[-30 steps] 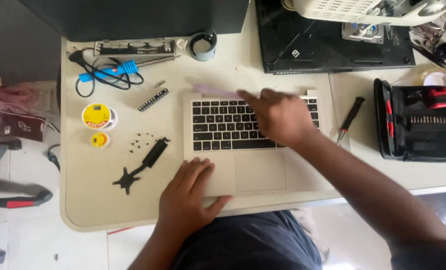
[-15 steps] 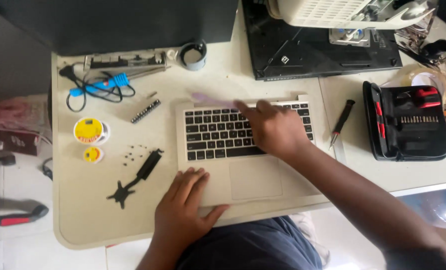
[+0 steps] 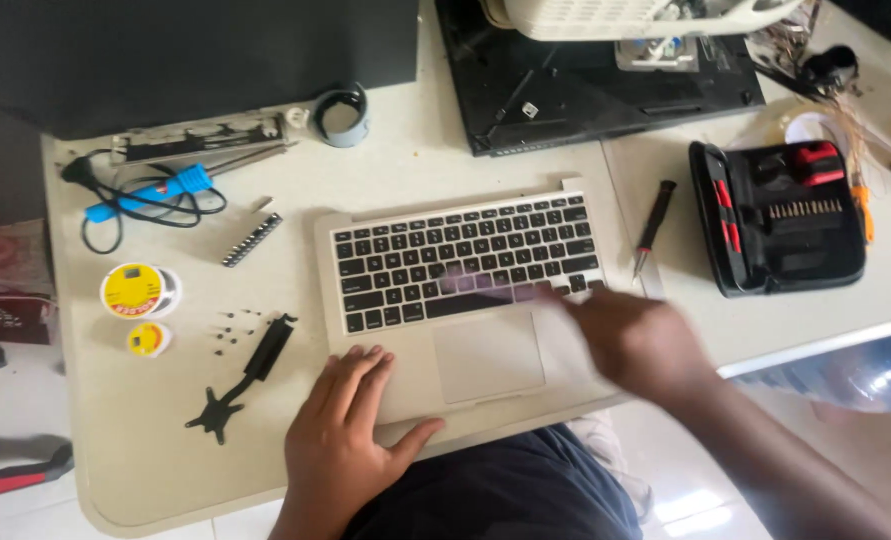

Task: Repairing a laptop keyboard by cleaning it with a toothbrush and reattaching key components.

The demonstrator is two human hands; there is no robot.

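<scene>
A silver laptop base (image 3: 485,355) with a black keyboard (image 3: 465,250) lies in the middle of the cream table (image 3: 145,470). My left hand (image 3: 350,440) rests flat on the left palm rest, fingers spread, holding nothing. My right hand (image 3: 645,345) is blurred at the right front corner of the laptop base. It seems to pinch a thin purple strip (image 3: 485,283) that stretches left over the lowest key rows. The blur hides how the fingers grip it.
A black screwdriver (image 3: 655,225) lies right of the laptop, beside an open black tool case (image 3: 780,220). On the left lie a blue soldering iron (image 3: 150,195), a yellow solder spool (image 3: 135,290), small screws (image 3: 235,325) and a black hinge bracket (image 3: 240,385). A black panel (image 3: 585,90) lies behind.
My right hand has swept from the top edge of the keyboard down to its lower right corner, taking the purple strip with it. My left hand has stayed on the palm rest.
</scene>
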